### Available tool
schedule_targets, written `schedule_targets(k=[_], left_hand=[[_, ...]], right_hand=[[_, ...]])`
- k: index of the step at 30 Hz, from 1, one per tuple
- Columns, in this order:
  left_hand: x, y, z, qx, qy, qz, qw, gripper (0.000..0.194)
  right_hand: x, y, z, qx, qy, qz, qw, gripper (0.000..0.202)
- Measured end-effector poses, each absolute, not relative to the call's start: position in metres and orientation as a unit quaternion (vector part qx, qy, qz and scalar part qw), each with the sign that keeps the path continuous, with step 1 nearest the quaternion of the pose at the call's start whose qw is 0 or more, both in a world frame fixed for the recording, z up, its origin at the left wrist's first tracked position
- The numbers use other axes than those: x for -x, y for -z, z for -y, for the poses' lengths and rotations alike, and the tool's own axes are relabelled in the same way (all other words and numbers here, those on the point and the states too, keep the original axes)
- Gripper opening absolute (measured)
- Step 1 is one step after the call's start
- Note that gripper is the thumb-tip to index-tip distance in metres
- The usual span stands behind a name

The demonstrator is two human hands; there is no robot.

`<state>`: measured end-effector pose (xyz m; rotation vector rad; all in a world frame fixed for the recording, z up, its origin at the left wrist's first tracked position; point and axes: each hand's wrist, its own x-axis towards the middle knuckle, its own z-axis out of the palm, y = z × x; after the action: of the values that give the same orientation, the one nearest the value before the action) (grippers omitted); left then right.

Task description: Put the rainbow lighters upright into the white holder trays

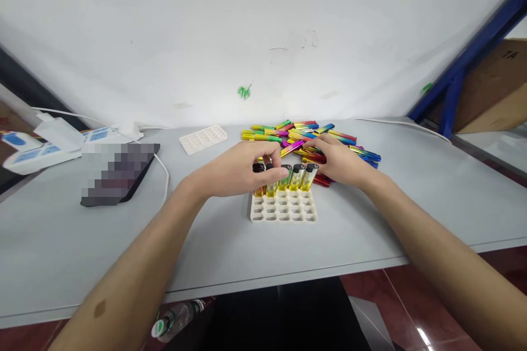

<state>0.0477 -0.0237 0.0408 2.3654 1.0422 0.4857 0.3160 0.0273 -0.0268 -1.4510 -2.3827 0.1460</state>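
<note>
A cream tray with rows of oval holes (284, 211) lies on the grey table. Several lighters (309, 177) with black tops stand upright in its far row. My left hand (251, 167) is over the left end of that row, thumb and fingers curled around the tops of the lighters there; whether it grips one is hidden. Behind the tray spreads a pile of shiny multicoloured foil pieces (304, 135). My right hand (335, 158) reaches into the pile's right part, its fingers bent down at a magenta and gold piece (292, 147); its grip is unclear.
Another white holed tray (203, 139) lies back left. Further left are a dark blurred-out flat device (135, 175), a white cable (167, 175) and a power strip (49, 151). A white wall (206, 38) rises behind the table. A bottle (177, 321) lies below the front edge.
</note>
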Motion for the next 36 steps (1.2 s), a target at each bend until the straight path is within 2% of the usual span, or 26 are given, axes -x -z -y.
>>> schedule_targets(k=[9, 15, 21, 26, 36], left_hand=[[-0.045, -0.044, 0.022, -0.837, -0.219, -0.404, 0.298, 0.034], [-0.043, -0.04, 0.016, -0.784, -0.319, -0.444, 0.293, 0.037], [-0.041, -0.028, 0.002, -0.716, -0.389, -0.471, 0.337, 0.04], [-0.039, -0.011, -0.01, -0.712, -0.336, -0.502, 0.358, 0.038], [-0.037, 0.011, -0.023, -0.765, -0.265, -0.463, 0.362, 0.038]], right_hand=[[-0.319, 0.024, -0.027, 0.476, -0.01, 0.85, 0.223, 0.043], [-0.331, 0.011, -0.021, 0.46, -0.064, 0.872, 0.157, 0.039], [-0.318, 0.014, -0.016, 0.413, -0.072, 0.897, 0.138, 0.032], [-0.308, 0.021, -0.016, 0.394, -0.03, 0.907, 0.143, 0.022], [-0.294, 0.024, -0.012, 0.396, -0.037, 0.898, 0.19, 0.029]])
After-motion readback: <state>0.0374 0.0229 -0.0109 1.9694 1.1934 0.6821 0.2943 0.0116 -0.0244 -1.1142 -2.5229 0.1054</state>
